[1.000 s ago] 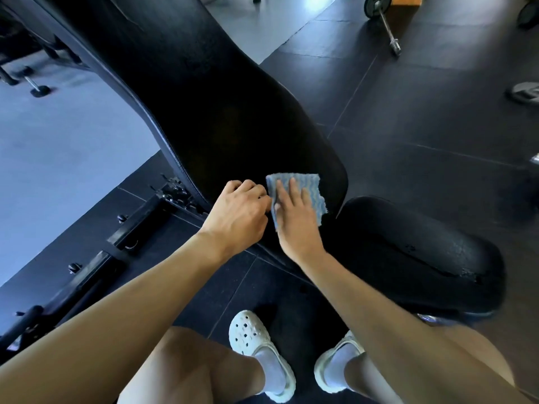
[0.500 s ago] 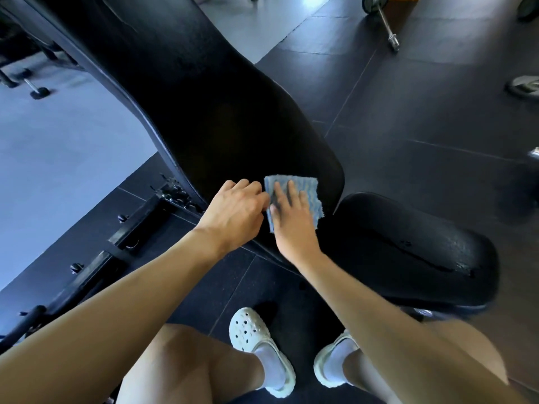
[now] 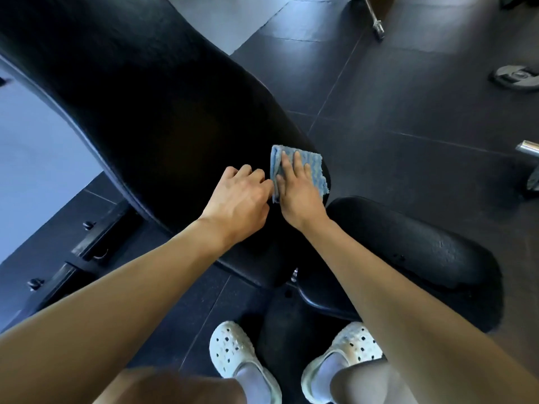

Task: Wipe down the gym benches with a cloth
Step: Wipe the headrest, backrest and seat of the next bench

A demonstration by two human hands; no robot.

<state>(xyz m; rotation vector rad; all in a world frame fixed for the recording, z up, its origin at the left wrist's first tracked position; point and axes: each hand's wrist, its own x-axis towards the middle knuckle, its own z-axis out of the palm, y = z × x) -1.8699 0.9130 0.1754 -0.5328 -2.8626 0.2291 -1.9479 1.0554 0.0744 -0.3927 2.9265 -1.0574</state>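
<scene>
A black padded backrest [image 3: 145, 112] of a gym bench slopes down from the upper left, and its seat pad [image 3: 423, 243] lies lower right. A folded blue cloth [image 3: 315, 167] lies on the backrest's lower end. My right hand [image 3: 297, 193] presses it flat with straight fingers. My left hand [image 3: 236, 199] rests on the pad just left of the cloth, fingers curled under and knuckles up; its fingertips are hidden against the cloth's edge.
The bench's black metal frame [image 3: 87, 243] with bolts runs along the floor at lower left. A barbell end [image 3: 376, 24], a weight plate [image 3: 516, 77] and a chrome bar [image 3: 528, 148] lie on the dark rubber floor to the right. My feet in white clogs [image 3: 233, 351] stand below the seat.
Both hands and the cloth stay at the backrest's lower end, barely shifted. My view has tipped further down toward my feet.
</scene>
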